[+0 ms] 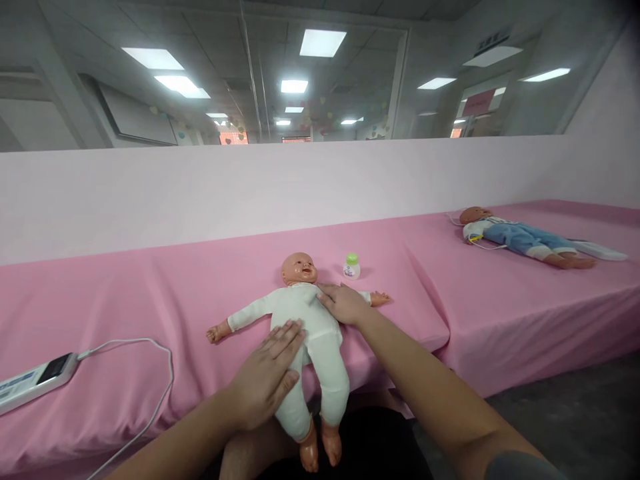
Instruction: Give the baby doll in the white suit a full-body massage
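A baby doll [301, 307] in a white cloth suit lies on its back on the pink cover, arms spread, its feet over the front edge. My left hand [265, 373] rests flat on the doll's lower body and hip at the left, holding nothing. Higher up, my right hand [344, 303] lies on the doll's chest and shoulder at the right, fingers extended and empty. A small bottle with a green cap [352, 267] stands upright beyond the right hand, beside the doll's head.
On the left lies a white handheld device [37, 383] with a cable [171, 373] curving toward the front. A second doll [523, 237] in blue trousers lies at the far right. Behind the pink-covered surface [115, 287] rise a white wall and windows.
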Demonstrator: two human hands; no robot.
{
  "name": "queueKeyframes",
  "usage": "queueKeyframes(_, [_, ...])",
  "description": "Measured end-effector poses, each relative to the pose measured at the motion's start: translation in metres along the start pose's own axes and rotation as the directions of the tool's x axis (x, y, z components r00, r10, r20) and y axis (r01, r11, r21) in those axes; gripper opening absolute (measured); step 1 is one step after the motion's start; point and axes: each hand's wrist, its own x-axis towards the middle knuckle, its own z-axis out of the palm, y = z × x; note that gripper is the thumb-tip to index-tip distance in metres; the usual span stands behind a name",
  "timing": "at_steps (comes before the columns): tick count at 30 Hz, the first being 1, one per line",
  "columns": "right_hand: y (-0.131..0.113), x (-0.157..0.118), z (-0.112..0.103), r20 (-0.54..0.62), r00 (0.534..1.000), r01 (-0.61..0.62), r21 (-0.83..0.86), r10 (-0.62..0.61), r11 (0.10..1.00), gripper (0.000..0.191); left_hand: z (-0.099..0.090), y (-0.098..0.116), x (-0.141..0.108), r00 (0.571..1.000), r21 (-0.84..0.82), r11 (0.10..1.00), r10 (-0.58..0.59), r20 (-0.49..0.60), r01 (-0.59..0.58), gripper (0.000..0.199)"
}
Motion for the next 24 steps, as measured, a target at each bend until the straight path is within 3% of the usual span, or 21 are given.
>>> queueKeyframes(5, [-0.003,-0.001,-0.001,-0.004,1.0,-0.029,-0.003,0.029,1.0,0.059,-0.016,0.006,0.033,0.984,-0.067,0.994,0.095,0.151,-0.086,0.069])
queueKeyframes(10, [-0.002,-0.002,-0.003,0.009,0.999,-0.04,-0.005,0.04,0.999,0.058,-0.02,-0.027,0.074,0.986,-0.123,0.99,-0.049,0.158,0.069,0.069])
queueKeyframes(15, [0.0,-0.003,-0.002,0.027,0.998,-0.06,0.024,0.059,0.998,0.059,-0.002,-0.061,0.084,0.956,-0.138,0.947,-0.283,0.074,0.29,0.073])
queueKeyframes(19, [0.004,-0.001,-0.001,0.017,1.0,-0.027,0.052,0.026,0.998,0.057,0.014,-0.077,0.075,0.888,-0.18,0.878,-0.457,-0.046,0.443,0.072])
queueKeyframes(24, [-0.003,-0.009,0.001,-0.048,0.999,0.016,0.038,-0.014,0.999,0.054,0.022,-0.084,0.071,0.848,-0.221,0.847,-0.516,-0.122,0.483,0.069])
